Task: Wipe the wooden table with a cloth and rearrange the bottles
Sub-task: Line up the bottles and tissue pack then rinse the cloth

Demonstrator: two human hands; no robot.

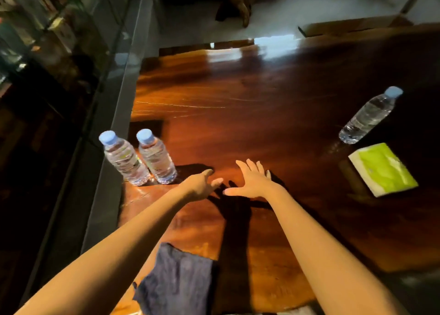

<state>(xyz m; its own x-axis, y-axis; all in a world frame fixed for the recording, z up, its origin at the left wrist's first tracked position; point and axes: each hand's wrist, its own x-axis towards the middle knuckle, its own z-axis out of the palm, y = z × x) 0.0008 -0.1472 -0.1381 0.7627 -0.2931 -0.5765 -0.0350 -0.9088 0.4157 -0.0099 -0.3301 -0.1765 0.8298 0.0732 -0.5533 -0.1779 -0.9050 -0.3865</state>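
Table: our glossy wooden table.
Hands: left hand, right hand spread, empty.
Risk: bottle pair beside left hand, at table's edge; we could topple it.

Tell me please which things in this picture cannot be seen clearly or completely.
All in the head view:
- Dark cloth: its near end is cut off by the bottom edge, and the left arm covers one corner.
- Labels on the two bottles by the table's left edge: too blurred to read.
- Items behind the glass panel: lost in reflections and blur.
- Green packet: glare hides any print.
- Left hand, right hand: palms face down, unseen.
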